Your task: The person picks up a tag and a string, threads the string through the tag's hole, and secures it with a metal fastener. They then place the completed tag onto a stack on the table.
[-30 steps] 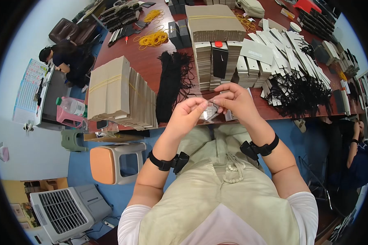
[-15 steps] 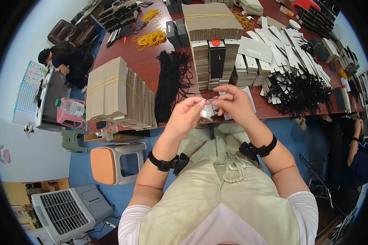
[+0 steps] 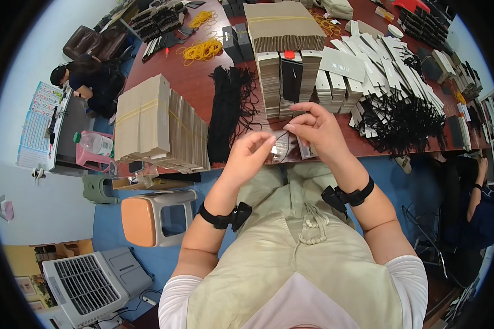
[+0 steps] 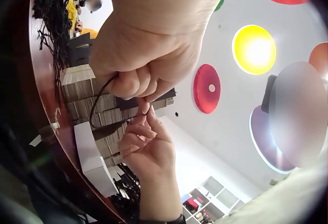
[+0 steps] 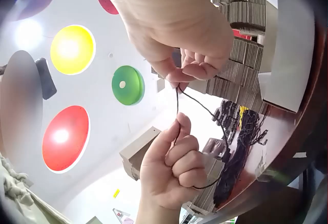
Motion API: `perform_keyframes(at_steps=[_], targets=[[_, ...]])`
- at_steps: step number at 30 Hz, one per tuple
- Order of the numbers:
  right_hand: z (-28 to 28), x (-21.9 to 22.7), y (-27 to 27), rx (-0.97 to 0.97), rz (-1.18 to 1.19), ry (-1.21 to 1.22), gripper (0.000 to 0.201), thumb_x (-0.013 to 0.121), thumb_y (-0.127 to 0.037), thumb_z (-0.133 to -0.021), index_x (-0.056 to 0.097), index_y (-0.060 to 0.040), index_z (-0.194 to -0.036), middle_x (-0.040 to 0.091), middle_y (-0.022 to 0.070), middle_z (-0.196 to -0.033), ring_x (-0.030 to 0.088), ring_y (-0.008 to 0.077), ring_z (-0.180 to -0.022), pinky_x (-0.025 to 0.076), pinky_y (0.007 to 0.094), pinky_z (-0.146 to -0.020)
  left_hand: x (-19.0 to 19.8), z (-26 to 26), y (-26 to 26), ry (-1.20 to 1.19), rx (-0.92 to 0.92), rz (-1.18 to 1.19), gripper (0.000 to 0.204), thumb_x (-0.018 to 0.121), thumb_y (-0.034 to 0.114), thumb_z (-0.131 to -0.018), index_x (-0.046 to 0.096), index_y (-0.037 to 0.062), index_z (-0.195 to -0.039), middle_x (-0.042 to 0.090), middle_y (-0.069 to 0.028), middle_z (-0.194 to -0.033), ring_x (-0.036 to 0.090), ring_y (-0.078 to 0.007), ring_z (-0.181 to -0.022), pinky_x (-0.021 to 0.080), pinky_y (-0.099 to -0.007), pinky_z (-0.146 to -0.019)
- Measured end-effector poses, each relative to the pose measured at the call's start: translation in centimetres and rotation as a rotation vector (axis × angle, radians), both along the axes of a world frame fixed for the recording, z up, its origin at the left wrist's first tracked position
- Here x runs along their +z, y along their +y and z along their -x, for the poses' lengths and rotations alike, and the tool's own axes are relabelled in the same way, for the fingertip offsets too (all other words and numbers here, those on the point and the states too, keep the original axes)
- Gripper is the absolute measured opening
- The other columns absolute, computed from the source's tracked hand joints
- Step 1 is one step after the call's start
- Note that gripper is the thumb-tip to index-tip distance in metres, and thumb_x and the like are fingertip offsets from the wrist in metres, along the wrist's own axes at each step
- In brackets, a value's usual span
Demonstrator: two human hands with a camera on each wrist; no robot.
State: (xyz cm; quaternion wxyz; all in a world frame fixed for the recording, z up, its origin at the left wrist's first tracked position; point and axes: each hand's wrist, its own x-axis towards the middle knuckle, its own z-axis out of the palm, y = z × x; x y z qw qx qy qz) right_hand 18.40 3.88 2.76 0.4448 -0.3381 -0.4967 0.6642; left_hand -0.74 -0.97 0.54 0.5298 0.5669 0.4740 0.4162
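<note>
Over the near edge of the red-brown table (image 3: 195,82), both hands work a thin black cord (image 3: 281,135). My left hand (image 3: 264,145) pinches one end with curled fingers, and in the left wrist view that left hand (image 4: 134,87) has the cord (image 4: 98,97) looping out of its grip. My right hand (image 3: 292,125) pinches the other end a little higher and farther away. The right wrist view shows the right hand (image 5: 180,78) holding the cord (image 5: 177,97) taut down to the left hand (image 5: 174,147). A small pale tag (image 3: 282,149) lies just under the hands; whether it is held is unclear.
Strapped stacks of brown card (image 3: 148,118) stand at the left, with a bundle of black cords (image 3: 228,107) and stacks of tags (image 3: 282,82) ahead. Corded tags (image 3: 400,123) pile up at the right, yellow rubber bands (image 3: 203,52) lie further back. An orange stool (image 3: 151,219) stands near my left knee.
My right hand has lifted up and away from the left, drawing the cord out between them. The left hand dropped slightly toward the table edge.
</note>
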Motion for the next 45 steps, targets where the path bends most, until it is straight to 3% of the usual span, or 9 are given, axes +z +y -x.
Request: perform_keyframes(at_steps=[3,7,10,16,19,22,31,40,45], targets=[[0.5,0.8,-0.7,0.031,0.005,-0.051,0.039,0.068,-0.004,-0.076,0.053,-0.0016,-0.112,0.066,0.0035,-0.08,0.048,0.0009,-0.052,0.038,0.0152,-0.046,-0.2,-1.3,1.7,-0.358,0.081,-0.21,0.038,0.041,0.031,-0.097,0.05,-0.0007,-0.115,0.056,-0.0069,-0.091,0.054,-0.01,-0.084,0.042,-0.0225,-0.068],[1.0,1.7,-1.4,-0.078,-0.122,-0.217,0.036,0.067,-0.005,-0.076,0.055,-0.0013,-0.11,0.067,0.0031,-0.08,0.048,-0.0001,-0.052,0.038,0.0155,-0.046,0.3,-2.5,2.2,-0.613,-0.096,-0.098,0.045,0.032,0.037,-0.098,0.037,0.0026,-0.126,0.053,-0.0104,-0.102,0.05,-0.0128,-0.085,0.041,-0.0277,-0.074],[0.5,1.2,-1.3,-0.205,-0.337,-0.327,0.032,0.066,-0.005,-0.076,0.057,-0.0013,-0.107,0.067,0.0034,-0.079,0.049,-0.0005,-0.053,0.039,0.0166,-0.046,-0.8,-2.3,2.3,-0.534,-0.103,0.046,0.026,0.045,0.026,-0.095,0.047,0.0038,-0.109,0.052,-0.0013,-0.087,0.04,-0.0042,-0.062,0.033,-0.0186,-0.054],[-1.8,0.1,0.8,-0.13,-0.107,-0.246,0.024,0.067,-0.01,-0.078,0.061,-0.0038,-0.1,0.065,0.0008,-0.073,0.052,0.0028,-0.054,0.04,0.0202,-0.047,-0.1,-2.8,1.5,-0.297,-0.003,0.043,0.009,0.057,0.013,-0.089,0.055,0.0035,-0.088,0.049,0.0074,-0.064,0.038,0.0004,-0.052,0.03,-0.0171,-0.046],[-4.4,-1.7,2.5,-0.212,-0.758,-1.1,0.001,0.064,-0.007,-0.069,0.064,-0.0068,-0.07,0.063,0.0099,-0.075,0.061,0.0252,-0.065,0.049,0.0353,-0.059,0.3,-2.5,1.2,-0.324,0.029,0.092,0.009,0.058,0.011,-0.088,0.056,0.0027,-0.087,0.052,0.0064,-0.067,0.042,0.0005,-0.055,0.033,-0.0174,-0.047],[-4.4,-3.5,2.3,-0.062,-0.873,-1.334,0.001,0.062,-0.006,-0.065,0.062,-0.0066,-0.066,0.059,0.0107,-0.074,0.059,0.0312,-0.074,0.049,0.0391,-0.064,-0.2,-2.5,1.2,-0.314,0.045,0.087,0.009,0.059,0.011,-0.088,0.057,0.0022,-0.088,0.054,0.0056,-0.069,0.045,0.0006,-0.058,0.035,-0.0172,-0.049],[-3.8,-2.6,2.2,-0.052,-0.905,-1.271,0.013,0.059,0.0,-0.067,0.06,-0.0042,-0.079,0.058,0.0149,-0.079,0.058,0.0323,-0.074,0.049,0.038,-0.068,0.0,-2.3,0.9,-0.336,0.054,0.093,0.008,0.059,0.01,-0.088,0.058,0.0018,-0.088,0.053,0.0061,-0.071,0.045,0.0001,-0.061,0.037,-0.0165,-0.052],[-2.7,0.3,0.6,0.148,0.135,-0.015,0.006,0.058,-0.002,-0.084,0.059,0.0017,-0.089,0.062,0.0057,-0.087,0.053,0.0082,-0.067,0.044,0.0222,-0.06,-0.6,-2.8,1.3,-0.036,0.141,-0.254,0.008,0.061,0.009,-0.085,0.06,0.0009,-0.084,0.053,0.0006,-0.072,0.048,-0.0057,-0.062,0.039,-0.0212,-0.056],[-2.7,-0.2,1.0,0.178,0.32,0.168,0.011,0.06,-0.005,-0.083,0.06,0.0025,-0.091,0.063,0.0097,-0.091,0.049,0.0092,-0.062,0.042,0.0227,-0.056,0.0,-2.5,1.4,0.198,0.179,-0.464,0.005,0.062,0.006,-0.079,0.061,0.0015,-0.082,0.055,-0.0076,-0.073,0.053,-0.0199,-0.068,0.042,-0.029,-0.063]])
